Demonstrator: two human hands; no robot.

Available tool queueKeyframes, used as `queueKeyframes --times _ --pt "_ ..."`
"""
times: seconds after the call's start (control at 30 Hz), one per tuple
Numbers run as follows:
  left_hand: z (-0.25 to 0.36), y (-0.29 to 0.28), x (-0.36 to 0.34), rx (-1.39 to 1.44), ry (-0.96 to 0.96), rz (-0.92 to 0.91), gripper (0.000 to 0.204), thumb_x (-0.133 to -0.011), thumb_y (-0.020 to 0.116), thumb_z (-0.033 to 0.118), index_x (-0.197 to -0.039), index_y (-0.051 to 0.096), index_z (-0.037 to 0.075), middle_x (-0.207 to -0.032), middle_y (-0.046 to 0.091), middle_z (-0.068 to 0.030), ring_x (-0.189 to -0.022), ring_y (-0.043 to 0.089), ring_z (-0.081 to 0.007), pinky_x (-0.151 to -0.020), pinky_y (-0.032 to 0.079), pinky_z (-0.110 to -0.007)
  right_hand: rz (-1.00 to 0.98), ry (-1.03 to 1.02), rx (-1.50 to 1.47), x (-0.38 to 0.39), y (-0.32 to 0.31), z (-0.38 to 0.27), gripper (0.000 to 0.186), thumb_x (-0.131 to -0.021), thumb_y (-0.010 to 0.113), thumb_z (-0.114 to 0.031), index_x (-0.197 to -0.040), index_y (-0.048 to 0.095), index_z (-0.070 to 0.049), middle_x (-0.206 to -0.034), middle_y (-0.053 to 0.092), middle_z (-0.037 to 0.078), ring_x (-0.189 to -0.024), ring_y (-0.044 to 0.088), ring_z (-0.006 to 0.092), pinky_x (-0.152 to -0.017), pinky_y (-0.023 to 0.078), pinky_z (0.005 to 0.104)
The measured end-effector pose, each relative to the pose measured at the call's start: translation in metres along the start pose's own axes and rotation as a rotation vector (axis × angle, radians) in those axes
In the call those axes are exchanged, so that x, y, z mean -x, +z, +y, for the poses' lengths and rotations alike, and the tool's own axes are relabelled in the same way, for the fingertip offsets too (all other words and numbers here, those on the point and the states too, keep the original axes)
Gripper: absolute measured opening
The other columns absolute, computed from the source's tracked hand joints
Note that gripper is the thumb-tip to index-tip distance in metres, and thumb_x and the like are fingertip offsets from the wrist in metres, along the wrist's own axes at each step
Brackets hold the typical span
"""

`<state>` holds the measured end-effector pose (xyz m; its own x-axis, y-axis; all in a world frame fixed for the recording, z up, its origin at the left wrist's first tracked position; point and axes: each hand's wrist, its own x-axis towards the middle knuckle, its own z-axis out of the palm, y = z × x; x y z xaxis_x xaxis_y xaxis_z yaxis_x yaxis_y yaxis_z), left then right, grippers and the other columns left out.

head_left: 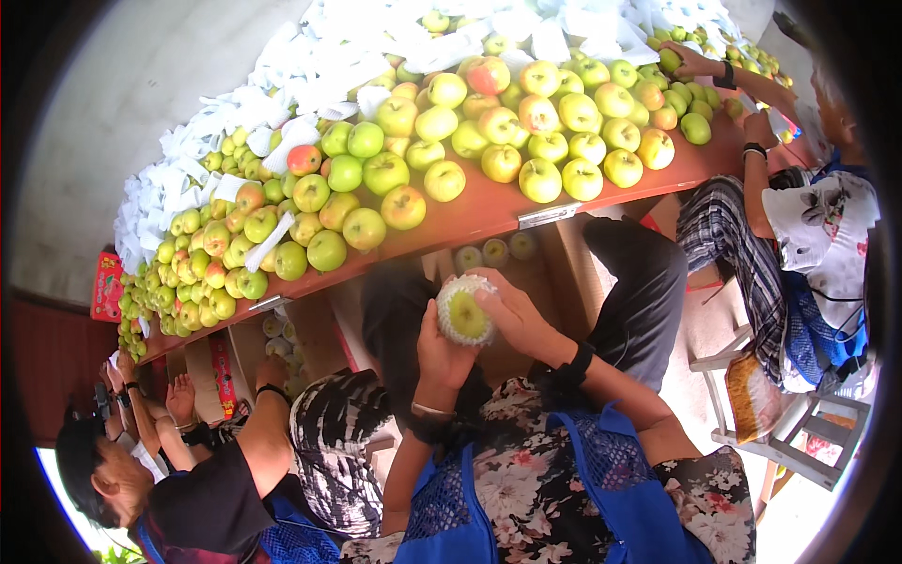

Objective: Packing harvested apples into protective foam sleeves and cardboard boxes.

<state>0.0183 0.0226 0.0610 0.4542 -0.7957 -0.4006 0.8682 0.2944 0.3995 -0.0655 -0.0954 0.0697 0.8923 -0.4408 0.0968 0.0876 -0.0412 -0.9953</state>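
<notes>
Between my hands, above my lap, is a yellow-green apple (467,315) in a white foam net sleeve (455,291). The sleeve wraps its sides, and the green face shows through the opening toward me. My left hand (442,350) cups the apple from the left and below. With fingers bent over the top right of the sleeve, my right hand (512,315) grips it too. Below and beyond my hands, a cardboard box (540,296) holds several sleeved apples (495,251) in a row.
A reddish table (489,209) carries many loose apples (540,180), with a heap of white foam sleeves (348,47) behind them. One co-worker (207,461) sits at left beside another box; another (817,226) at right reaches over the apples. A wooden stool (817,437) stands at right.
</notes>
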Motion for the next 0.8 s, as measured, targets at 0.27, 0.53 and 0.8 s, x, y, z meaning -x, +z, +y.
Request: queueKeyframes --times 0.27,0.53,0.8 --pt "-0.001 -0.027 -0.007 0.153 -0.034 -0.074 0.047 -0.096 0.032 0.037 -0.129 0.043 0.006 -0.132 0.047 -0.0121 -0.122 0.044 -0.0287 -0.103 0.034 -0.048 -0.066 0.002 0.148 -0.005 -0.028 -0.003 0.054 -0.089 0.055 -0.032 -0.128 0.039 0.001 -0.119 0.052 0.020 -0.104 0.057 0.0304 -0.091 0.042 0.0343" --pt "-0.013 -0.036 -0.016 -0.028 -0.025 0.152 0.041 -0.096 0.037 0.030 -0.127 0.045 0.004 -0.127 0.050 -0.0148 -0.118 0.048 -0.0294 -0.101 0.036 -0.046 -0.255 -0.189 0.522 0.001 -0.008 -0.005 0.075 -0.064 0.073 -0.015 -0.130 0.038 -0.009 -0.122 0.042 0.022 -0.109 0.050 0.0395 -0.090 0.044 0.0417" --pt "-0.017 -0.091 -0.012 -0.453 0.087 0.361 0.044 -0.094 0.040 0.034 -0.130 0.042 0.009 -0.128 0.050 -0.0118 -0.114 0.051 -0.0290 -0.097 0.041 -0.045 -0.171 -0.040 0.406 0.014 -0.004 0.063 0.067 -0.062 0.073 -0.017 -0.122 0.045 -0.007 -0.112 0.051 0.020 -0.102 0.053 0.0376 -0.090 0.044 0.0410"
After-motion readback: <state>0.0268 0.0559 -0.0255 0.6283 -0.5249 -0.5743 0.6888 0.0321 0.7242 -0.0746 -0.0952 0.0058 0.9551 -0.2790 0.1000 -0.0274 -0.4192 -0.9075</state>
